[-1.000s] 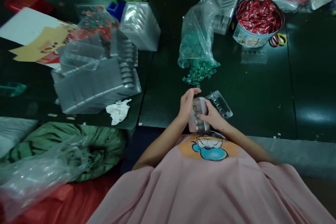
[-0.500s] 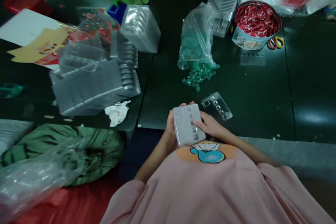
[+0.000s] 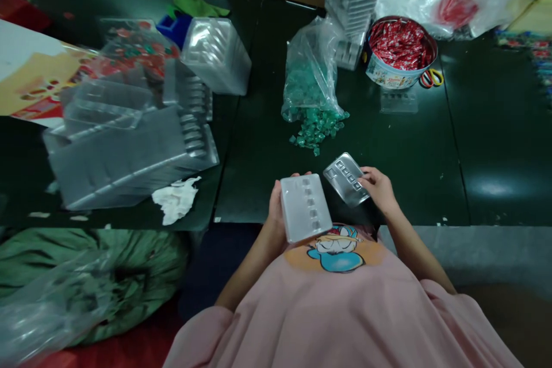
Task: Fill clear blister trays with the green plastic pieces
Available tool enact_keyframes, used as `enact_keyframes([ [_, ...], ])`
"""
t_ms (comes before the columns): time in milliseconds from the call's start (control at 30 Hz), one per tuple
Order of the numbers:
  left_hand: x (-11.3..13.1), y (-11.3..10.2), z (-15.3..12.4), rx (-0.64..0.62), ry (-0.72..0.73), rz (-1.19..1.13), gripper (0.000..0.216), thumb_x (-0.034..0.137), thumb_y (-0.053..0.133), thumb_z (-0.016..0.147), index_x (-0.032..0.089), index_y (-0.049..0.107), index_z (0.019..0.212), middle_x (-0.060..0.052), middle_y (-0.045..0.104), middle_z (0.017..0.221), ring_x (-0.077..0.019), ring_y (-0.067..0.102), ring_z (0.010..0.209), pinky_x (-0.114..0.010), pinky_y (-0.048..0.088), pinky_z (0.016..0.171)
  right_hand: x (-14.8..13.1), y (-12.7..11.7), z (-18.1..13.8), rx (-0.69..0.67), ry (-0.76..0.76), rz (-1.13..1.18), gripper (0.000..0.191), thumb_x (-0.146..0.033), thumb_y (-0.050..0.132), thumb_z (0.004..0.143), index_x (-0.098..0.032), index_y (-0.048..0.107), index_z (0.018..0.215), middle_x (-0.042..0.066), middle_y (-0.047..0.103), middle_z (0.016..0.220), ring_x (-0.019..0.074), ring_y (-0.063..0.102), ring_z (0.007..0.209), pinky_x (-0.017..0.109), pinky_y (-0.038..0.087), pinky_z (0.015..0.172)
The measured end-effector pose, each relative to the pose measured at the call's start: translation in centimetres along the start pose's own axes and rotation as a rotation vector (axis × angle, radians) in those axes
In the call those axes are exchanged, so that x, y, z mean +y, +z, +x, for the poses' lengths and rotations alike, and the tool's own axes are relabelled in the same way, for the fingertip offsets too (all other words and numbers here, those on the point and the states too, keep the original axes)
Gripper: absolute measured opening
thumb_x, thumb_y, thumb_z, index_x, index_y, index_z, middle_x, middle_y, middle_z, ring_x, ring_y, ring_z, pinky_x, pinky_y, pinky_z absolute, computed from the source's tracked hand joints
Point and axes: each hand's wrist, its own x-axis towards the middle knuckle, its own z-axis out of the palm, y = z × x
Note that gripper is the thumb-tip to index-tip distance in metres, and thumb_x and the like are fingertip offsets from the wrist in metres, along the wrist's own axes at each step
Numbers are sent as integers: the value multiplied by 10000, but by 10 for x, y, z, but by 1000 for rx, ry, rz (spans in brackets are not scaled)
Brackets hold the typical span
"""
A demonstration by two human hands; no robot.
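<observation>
Head view | left hand (image 3: 276, 207) is holding the pale tray (image 3: 299, 211) | right hand (image 3: 381, 188), nearer, is apparently pinching the clear tray (image 3: 342, 185), lying toward nine o'clock, long axis running eleven-to-five

Dim, cool light throws soft glare on the dark green tabletop (image 3: 495, 187) at right and sheen on the clear plastic tray (image 3: 344, 184) in the right hand (image 3: 380, 188), shadow pooling below the tabletop, left margin blurred.

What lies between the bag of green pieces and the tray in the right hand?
In the head view, loose green pieces lie by the bag, then dark tabletop runs to the tray in the right hand.
</observation>
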Motion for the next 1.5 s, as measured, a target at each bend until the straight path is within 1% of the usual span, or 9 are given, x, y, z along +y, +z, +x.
enact_keyframes([
  [267,5,-14,19,-20,59,194,533,698,530,794,266,651,1082,-49,570,1397,-335,569,1231,-515,508,928,-23,-52,10,352,-516,-441,187,-230,504,914,-207,689,894,66,634,867,208,547,847,363,450,776],
  [533,60,-24,65,77,292,728,542,466,742,707,199,648,1169,-129,613,1316,-322,546,1250,-495,399,1080,-27,-6,0,316,-520,-259,140,-202,517,904,-221,656,891,37,596,831,181,542,804,330,453,731],
  [700,57,18,55,165,710,960,670,327,823,644,258,609,1274,-88,414,1515,-309,254,1466,-457,177,1212,-62,24,-4,235,-389,20,53,-237,592,852,-215,640,843,-21,481,730,132,459,664,272,396,629],
  [833,13,59,52,-134,481,728,1053,332,850,631,382,273,1509,-65,237,1607,-324,229,1473,-505,253,1169,-84,44,-6,114,-301,203,72,-286,630,832,-216,617,820,-40,442,699,113,419,624,256,362,596],
  [933,-4,73,64,-219,318,573,1096,401,826,661,395,160,1532,-61,207,1612,-292,308,1438,-448,329,1132,-93,50,-9,25,-292,288,102,-313,648,824,-221,614,852,-52,432,672,110,413,603,251,369,589],
  [1067,2,75,73,-287,208,436,880,429,785,685,347,367,1456,-79,359,1536,-279,481,1302,-415,441,1027,-100,37,-7,-101,-349,305,159,-349,640,846,-239,659,960,-13,563,791,133,521,692,273,448,653],
  [1200,11,74,65,-418,21,363,718,500,725,711,319,493,1367,-79,485,1447,-304,541,1231,-435,503,926,-99,15,11,122,-430,226,223,-361,585,892,-260,678,1067,42,630,981,175,594,862,321,504,745],
  [1333,5,72,56,-501,-103,378,734,535,733,692,308,522,1357,-87,492,1450,-332,530,1247,-451,493,936,-100,1,30,142,-562,135,284,-322,560,912,-286,652,1178,67,635,1168,208,603,1045,377,531,832],
  [1500,-10,70,47,-475,-148,448,659,487,763,690,249,586,1279,-124,575,1339,-324,566,1194,-431,502,901,-112,-5,38,101,-745,14,169,-327,596,903,-284,709,1022,64,694,1038,239,613,1032,472,504,932],
])
